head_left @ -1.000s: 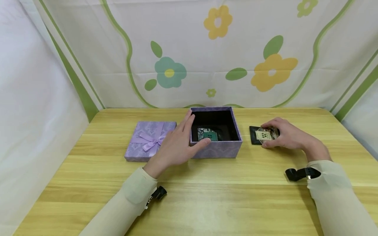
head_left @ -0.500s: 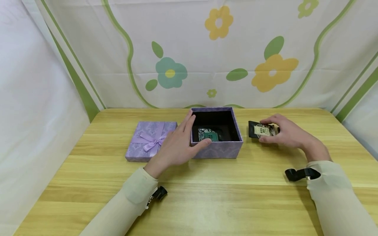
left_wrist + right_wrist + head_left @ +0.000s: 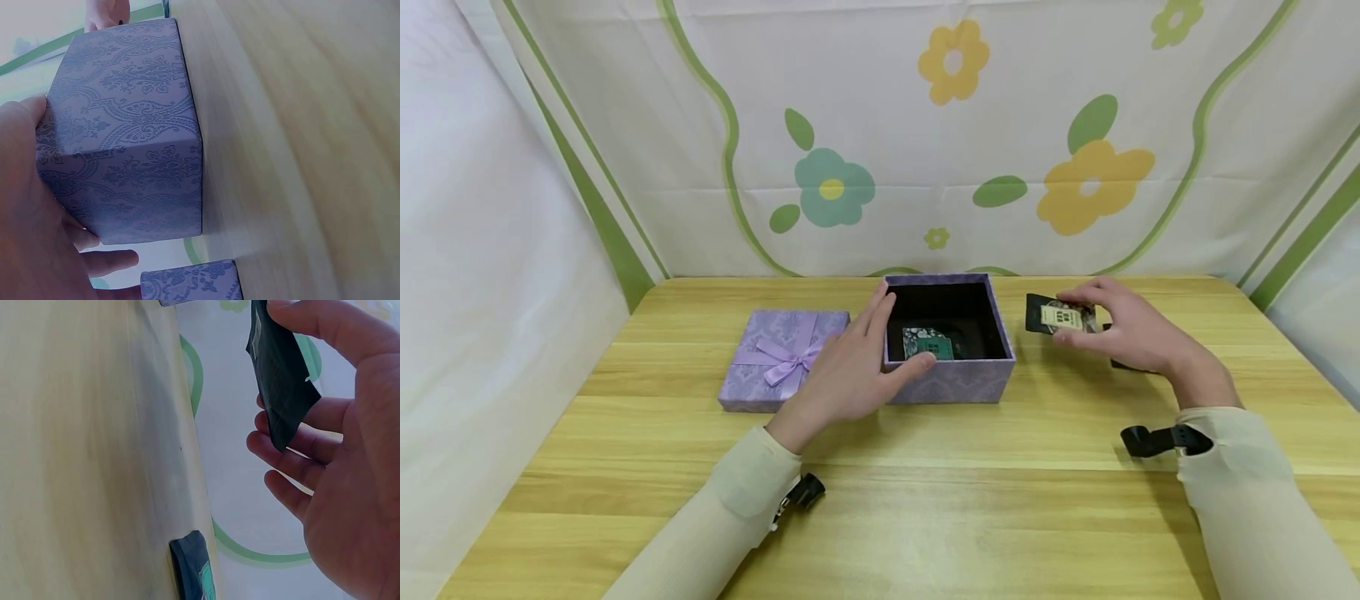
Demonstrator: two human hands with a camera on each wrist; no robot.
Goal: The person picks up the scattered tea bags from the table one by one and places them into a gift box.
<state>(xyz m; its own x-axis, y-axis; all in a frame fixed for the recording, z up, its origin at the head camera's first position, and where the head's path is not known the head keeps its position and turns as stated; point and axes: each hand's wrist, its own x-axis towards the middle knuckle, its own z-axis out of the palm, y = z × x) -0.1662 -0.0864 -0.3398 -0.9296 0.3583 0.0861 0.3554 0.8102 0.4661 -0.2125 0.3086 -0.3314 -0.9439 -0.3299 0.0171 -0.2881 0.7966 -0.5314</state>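
An uncovered purple patterned gift box [image 3: 951,381] with a dark inside stands at the middle of the table. My left hand [image 3: 850,371] rests against its left side, thumb over the front rim and fingers along the left edge. Inside the box lies a small dark packet with a green label [image 3: 934,345]. To the right of the box, my right hand [image 3: 1131,329] pinches a flat dark packet with a cream label [image 3: 1060,317] between thumb and fingers. In the right wrist view this packet [image 3: 281,381] is raised off the table.
The purple box lid [image 3: 782,358] with a ribbon bow lies left of the box, partly behind my left hand. Another dark packet [image 3: 190,565] lies on the wooden table [image 3: 970,517] under my right hand. A flowered cloth [image 3: 887,125] hangs behind the table.
My right hand has lifted the cream-labelled packet off the table and moved it slightly away and left, uncovering another packet beneath. My left hand stays at the box.
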